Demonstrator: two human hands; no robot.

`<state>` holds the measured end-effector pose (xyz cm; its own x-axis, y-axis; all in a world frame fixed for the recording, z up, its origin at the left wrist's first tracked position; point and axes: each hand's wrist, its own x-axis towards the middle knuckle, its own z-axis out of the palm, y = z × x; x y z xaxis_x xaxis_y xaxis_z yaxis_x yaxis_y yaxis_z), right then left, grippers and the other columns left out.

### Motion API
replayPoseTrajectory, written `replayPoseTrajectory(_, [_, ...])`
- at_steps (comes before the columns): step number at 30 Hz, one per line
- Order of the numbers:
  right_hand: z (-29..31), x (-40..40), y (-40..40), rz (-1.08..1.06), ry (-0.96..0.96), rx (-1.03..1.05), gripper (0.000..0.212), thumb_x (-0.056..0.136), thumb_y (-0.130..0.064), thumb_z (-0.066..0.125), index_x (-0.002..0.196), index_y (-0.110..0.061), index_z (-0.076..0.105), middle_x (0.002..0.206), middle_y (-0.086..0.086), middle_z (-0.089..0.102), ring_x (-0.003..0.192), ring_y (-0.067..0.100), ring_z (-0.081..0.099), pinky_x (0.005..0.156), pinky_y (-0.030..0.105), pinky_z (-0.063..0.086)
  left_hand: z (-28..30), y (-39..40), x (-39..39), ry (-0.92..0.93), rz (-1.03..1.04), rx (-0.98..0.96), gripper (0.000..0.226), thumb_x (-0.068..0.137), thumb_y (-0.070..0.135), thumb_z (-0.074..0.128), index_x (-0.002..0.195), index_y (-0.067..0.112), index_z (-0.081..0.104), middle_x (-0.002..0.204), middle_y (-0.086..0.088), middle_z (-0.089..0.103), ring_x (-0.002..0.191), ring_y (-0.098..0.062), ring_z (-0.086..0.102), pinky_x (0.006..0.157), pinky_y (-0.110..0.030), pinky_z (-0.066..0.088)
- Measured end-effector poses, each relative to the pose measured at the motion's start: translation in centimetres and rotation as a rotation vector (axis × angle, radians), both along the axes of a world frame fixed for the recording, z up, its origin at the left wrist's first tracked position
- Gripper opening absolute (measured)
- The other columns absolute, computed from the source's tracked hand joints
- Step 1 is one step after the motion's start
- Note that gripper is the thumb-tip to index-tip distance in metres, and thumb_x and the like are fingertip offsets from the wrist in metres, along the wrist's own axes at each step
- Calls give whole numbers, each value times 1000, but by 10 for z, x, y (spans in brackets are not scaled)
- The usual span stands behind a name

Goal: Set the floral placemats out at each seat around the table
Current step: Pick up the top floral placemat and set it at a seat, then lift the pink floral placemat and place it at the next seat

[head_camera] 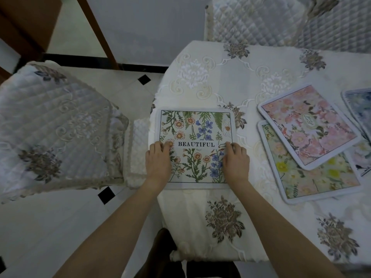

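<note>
A floral placemat printed "BEAUTIFUL" (197, 127) lies flat at the table's left edge, in front of the left chair. My left hand (158, 159) rests palm-down on its left side. My right hand (235, 160) presses on its right side. Both hands lie flat on the mat, fingers together. To the right, a pink floral placemat (307, 125) lies over a yellow-green one (313, 177). A blue-toned placemat (359, 105) and another pale one (361, 159) overlap at the right edge of the view.
A cream embroidered tablecloth (220, 77) covers the table. A quilted covered chair (56, 127) stands at the left, another (251, 21) at the far side. White tiled floor with black diamonds (106, 195) lies below. A brown wooden frame (96, 31) rises at the back left.
</note>
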<state>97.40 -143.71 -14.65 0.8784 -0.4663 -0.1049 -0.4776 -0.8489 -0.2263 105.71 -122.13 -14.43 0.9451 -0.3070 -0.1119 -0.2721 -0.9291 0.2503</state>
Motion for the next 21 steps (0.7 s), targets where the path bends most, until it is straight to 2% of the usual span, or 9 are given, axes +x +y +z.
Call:
replayPoseTrajectory(4, [16,-1,-2,-45,-74,56,31,92,-9,47,122,-4,55,112,19,57,100,34,48,79,42,42,20,-3,1,38,-11,-224,28,95,7,45,122,4,53,115,-17,54,103,-30,47,87,-38,41])
replayPoseTrajectory(9, [47,-8,-3,-99,-241,101,24,97,-14,44,112,-1,59,105,20,59,95,34,50,75,44,45,55,-16,0,31,-91,-432,21,98,16,42,110,7,57,104,-8,59,96,-22,52,80,-34,47])
replayPoseTrajectory(12, [66,-19,-3,-144,-341,123,27,98,-16,44,114,-2,59,105,19,60,97,34,51,77,43,46,75,-27,-3,-19,-192,-488,16,98,21,42,96,12,55,86,-1,57,79,-17,49,66,-30,44])
replayPoseTrajectory(16, [85,-41,-8,-242,-428,157,27,100,-19,39,109,-4,59,101,14,60,97,31,50,80,42,45,95,-50,-13,-22,-289,-521,17,99,27,41,90,18,54,76,5,53,69,-12,47,55,-27,38])
replayPoseTrajectory(19, [96,-63,-18,-340,-477,197,26,101,-21,36,103,-7,58,93,10,57,88,28,48,73,38,41,107,-73,-23,-14,-380,-536,22,99,28,40,87,17,54,63,6,49,54,-8,44,47,-28,35])
replayPoseTrajectory(21, [101,-79,-29,-383,-499,202,27,101,-22,36,101,-8,58,90,7,55,84,25,46,69,35,38,113,-91,-30,0,-434,-540,24,100,29,38,86,15,53,57,3,49,47,-12,43,43,-31,33])
